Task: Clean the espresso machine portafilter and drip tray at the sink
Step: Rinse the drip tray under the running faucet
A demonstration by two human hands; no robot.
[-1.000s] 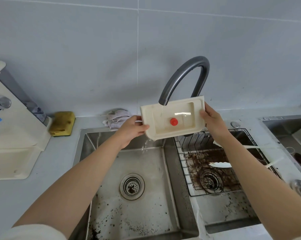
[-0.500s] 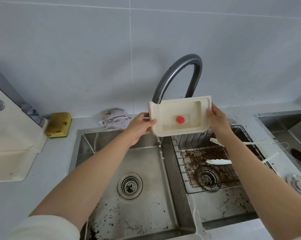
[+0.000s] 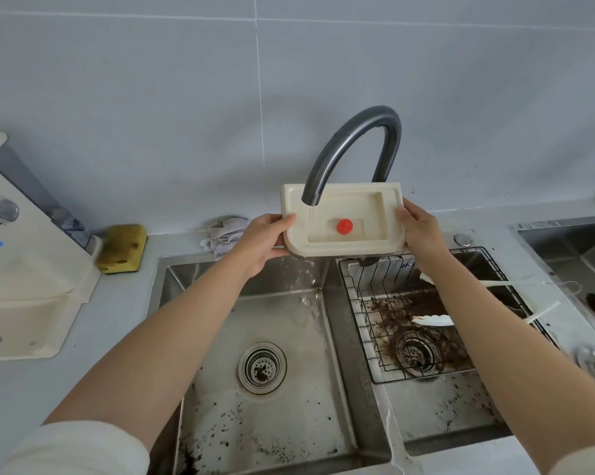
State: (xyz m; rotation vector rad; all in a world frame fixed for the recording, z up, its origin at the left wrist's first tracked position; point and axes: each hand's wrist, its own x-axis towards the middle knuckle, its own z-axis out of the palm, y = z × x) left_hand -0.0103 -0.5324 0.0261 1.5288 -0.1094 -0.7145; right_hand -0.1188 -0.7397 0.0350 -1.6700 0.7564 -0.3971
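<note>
Both hands hold the cream drip tray [image 3: 374,248] up above the sink [image 3: 331,303], just under the spout of the dark faucet [image 3: 357,128]. The left hand [image 3: 265,241] grips its left short edge, with the thumb on the rim. The right hand [image 3: 421,231] grips the right edge in the same way. The tray is tilted toward the camera, so its inside and a red float [image 3: 344,226] can be seen. Water runs off the lower left corner of the tray into the left basin [image 3: 220,337]. The right basin [image 3: 443,409] has a wire rack [image 3: 366,303] and brown coffee grounds [image 3: 422,303] in it. On the table [image 3: 118,320], left of the sink, lie a yellow sponge [image 3: 121,248] and a crumpled cloth [image 3: 225,233].
</note>
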